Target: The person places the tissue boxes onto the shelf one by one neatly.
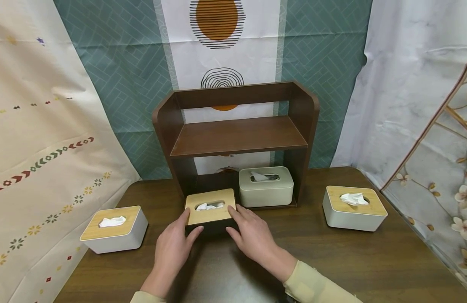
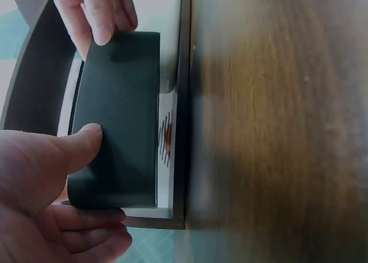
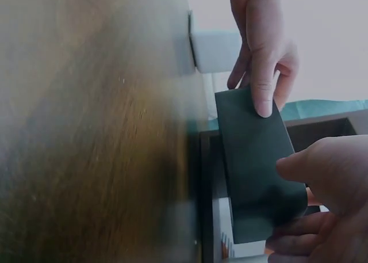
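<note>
At the Shelf's Lower Opening, Two Hands Gripped a Black Tissue Box

Near the desk's back edge, a person held a black tissue box (image 1: 210, 216) before the left half of a brown shelf's (image 1: 239, 136) lower opening. The left hand (image 1: 171, 248) gripped one end and the right hand (image 1: 254, 233) the other, thumbs against the dark front face and fingers around the ends. That matched grip probably served to share the weight and keep the box steady, while leaving the wooden lid's slot and its white tissue uncovered. The wrist views suggested that the box was raised off the shelf's bottom board.

To its right, a cream tissue box (image 1: 266, 193) sat on that board near the right side panel, slot upward, presumably so tissues could be drawn. Two white boxes with wooden lids flanked the scene, one (image 1: 121, 240) near the desk's (image 1: 332, 265) left edge, the other (image 1: 354, 216) toward its back right corner.
</note>
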`<state>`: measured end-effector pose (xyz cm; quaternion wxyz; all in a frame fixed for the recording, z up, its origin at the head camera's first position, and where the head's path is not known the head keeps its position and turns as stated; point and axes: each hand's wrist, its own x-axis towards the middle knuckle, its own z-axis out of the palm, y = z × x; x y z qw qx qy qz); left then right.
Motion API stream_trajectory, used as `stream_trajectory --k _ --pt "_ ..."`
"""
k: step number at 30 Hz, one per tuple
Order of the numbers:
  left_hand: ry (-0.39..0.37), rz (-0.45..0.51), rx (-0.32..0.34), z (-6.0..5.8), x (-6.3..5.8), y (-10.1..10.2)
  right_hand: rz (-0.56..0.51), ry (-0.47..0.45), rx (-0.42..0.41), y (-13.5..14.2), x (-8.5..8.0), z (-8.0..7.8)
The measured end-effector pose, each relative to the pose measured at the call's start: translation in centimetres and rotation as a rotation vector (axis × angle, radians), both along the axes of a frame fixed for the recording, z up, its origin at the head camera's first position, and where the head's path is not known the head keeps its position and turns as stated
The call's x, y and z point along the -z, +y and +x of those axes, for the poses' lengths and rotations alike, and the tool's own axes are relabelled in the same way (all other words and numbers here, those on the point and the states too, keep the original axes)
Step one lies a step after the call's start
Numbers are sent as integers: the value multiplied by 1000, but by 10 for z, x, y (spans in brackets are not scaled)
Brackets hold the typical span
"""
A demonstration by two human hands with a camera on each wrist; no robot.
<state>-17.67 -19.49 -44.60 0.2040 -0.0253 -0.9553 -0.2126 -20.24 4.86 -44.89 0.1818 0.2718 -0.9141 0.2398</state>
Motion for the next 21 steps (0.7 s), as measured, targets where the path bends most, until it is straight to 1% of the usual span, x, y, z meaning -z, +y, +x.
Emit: stream_trajectory --k 5,11,17,21 --pt "-19 4 -3 -12 1 0 -3 5 16 -2 4 -10" --pt "-34 17 5 -24 4 -2 -1 -5 21 -5 8 -17" --pt "-61 34 13 -32 9 -4 6 -13 29 -8 10 -22" --pt "-61 34 11 -35 12 -3 11 -7 37 -10 12 -24"
